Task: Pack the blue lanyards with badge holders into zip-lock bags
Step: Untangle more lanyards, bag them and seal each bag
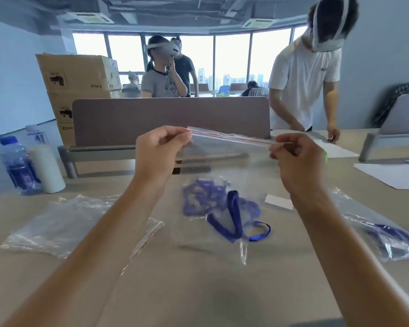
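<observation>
I hold a clear zip-lock bag (224, 161) up above the table, its red-lined zip strip stretched between my hands. My left hand (158, 154) pinches the strip's left end. My right hand (298, 159) pinches its right end. A blue lanyard with a badge holder (229, 213) lies bunched in the bag's bottom, which hangs just above the table. A loop of the lanyard bulges toward the lower right corner.
A pile of empty clear bags (64, 223) lies at the left. Packed bags with blue lanyards (383, 234) lie at the right. Water bottles (17, 164) and a white roll (47, 168) stand far left. A small white card (279, 201) and paper sheets (392, 175) lie right. A person stands at the far right.
</observation>
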Demonstrator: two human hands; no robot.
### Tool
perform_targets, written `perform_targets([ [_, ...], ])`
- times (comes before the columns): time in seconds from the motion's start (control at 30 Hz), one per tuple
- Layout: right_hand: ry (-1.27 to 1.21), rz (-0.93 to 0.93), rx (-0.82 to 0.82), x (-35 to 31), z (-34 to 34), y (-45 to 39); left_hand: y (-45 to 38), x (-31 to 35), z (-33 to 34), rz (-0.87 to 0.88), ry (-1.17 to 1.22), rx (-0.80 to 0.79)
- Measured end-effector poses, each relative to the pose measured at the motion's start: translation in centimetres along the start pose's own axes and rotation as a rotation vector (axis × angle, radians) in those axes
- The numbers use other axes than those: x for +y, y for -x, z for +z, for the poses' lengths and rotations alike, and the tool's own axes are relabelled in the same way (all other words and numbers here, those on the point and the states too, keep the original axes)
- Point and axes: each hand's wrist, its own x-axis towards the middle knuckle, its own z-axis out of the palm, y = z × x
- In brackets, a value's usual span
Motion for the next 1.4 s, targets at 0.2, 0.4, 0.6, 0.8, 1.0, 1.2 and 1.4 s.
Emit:
perform_targets([
  [0.2, 0.11, -0.149, 0.025, -3.4, -0.1, -0.4, 0.1, 2.8, 1.1, 0.045, 0.041, 0.012],
  [0.4, 0.183, -0.331, -0.368, -5.6, 1.1, 0.8, 1.3, 3.4, 2.4, 0.087, -0.024, -0.09],
  [0.6, 0.127, -0.368, -0.492, -6.0, 2.0, 0.3, 1.5, 3.4, 2.4, 0.124, -0.062, -0.136],
  [0.8, 0.15, -0.367, -0.504, -5.9, 2.3, 0.4, 1.3, 2.9, 2.3, 0.127, -0.092, -0.136],
  [1.0, 0.17, -0.381, -0.554, -6.1, 2.2, 0.3, 1.5, 2.6, 2.0, 0.208, -0.142, -0.2],
  [1.2, 0.192, -0.346, -0.565, -5.8, 2.4, 0.4, 1.7, 2.5, 1.8, 0.241, -0.167, -0.217],
  [1.4, 0.211, -0.358, -0.594, -5.5, 2.4, 0.4, 1.7, 1.5, 2.0, 0.184, -0.14, -0.217],
])
